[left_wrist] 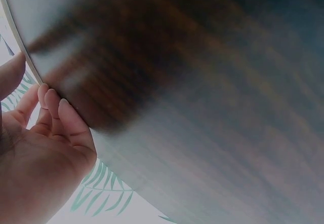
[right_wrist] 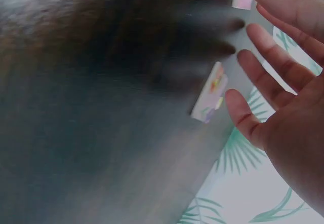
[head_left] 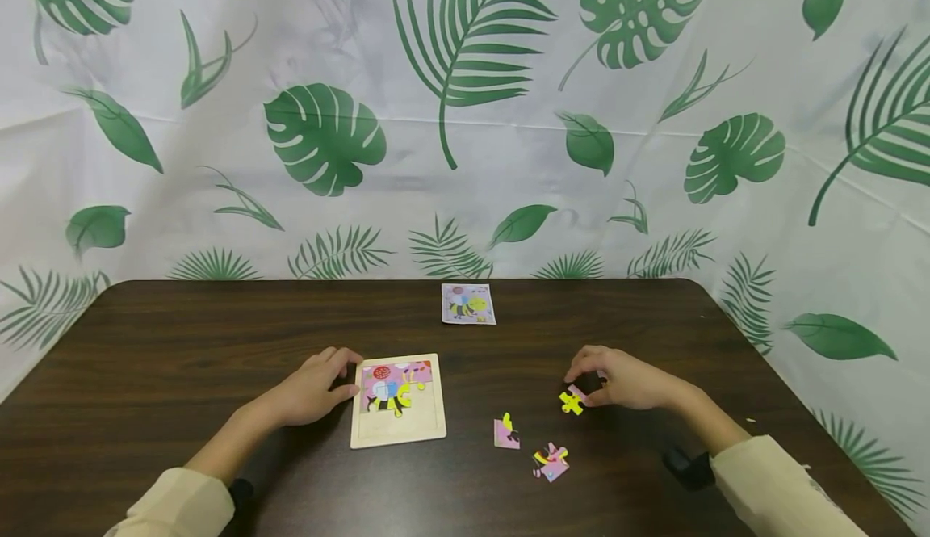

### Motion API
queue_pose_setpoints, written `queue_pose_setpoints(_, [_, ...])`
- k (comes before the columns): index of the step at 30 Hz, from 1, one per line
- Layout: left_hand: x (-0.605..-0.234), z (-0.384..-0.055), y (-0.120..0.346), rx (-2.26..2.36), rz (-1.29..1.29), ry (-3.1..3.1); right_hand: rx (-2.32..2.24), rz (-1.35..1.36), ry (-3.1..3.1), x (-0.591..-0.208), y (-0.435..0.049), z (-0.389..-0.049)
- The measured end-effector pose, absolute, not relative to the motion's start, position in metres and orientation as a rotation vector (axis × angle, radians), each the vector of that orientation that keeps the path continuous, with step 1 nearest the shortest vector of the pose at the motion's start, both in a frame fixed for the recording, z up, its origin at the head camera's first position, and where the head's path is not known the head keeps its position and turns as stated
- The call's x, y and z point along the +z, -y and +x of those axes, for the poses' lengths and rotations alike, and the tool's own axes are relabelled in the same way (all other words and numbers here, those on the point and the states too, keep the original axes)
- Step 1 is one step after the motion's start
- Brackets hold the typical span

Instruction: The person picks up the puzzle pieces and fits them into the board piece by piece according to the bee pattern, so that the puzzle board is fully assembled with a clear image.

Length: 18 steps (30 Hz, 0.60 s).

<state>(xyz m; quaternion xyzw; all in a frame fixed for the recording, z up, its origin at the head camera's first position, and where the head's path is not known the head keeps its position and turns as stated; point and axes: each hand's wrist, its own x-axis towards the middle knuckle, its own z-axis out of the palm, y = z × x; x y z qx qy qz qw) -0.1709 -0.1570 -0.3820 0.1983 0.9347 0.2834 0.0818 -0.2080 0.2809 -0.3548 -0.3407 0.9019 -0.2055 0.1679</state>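
The cream right sleeve [head_left: 777, 488] lies nearest the camera. A yellow-and-pink jigsaw piece [head_left: 572, 402] sits at three o'clock from the wooden puzzle tray [head_left: 417, 428]; the right hand's [head_left: 628, 378] thumb touches it, though I cannot tell whether the fingers pinch it. The left hand [head_left: 312, 389] rests loosely, unclenched, against the tray's nine-o'clock edge. The jigsaw piece looks likely to be very light, stiff and smooth, sturdy except perhaps at its tabs; opposite side edges seem the best hold.
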Motion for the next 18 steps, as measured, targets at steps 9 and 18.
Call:
queue_pose_setpoints(9, [-0.382, -0.17, 0.156, 0.852, 0.594, -2.797, -0.607, -1.004, -2.621, -0.365, -0.288, -0.206])
queue_pose_setpoints(18, [-0.378, -0.167, 0.155, 0.864, 0.595, -2.789, -0.648, -1.019, -2.642, -0.371, -0.29, -0.205])
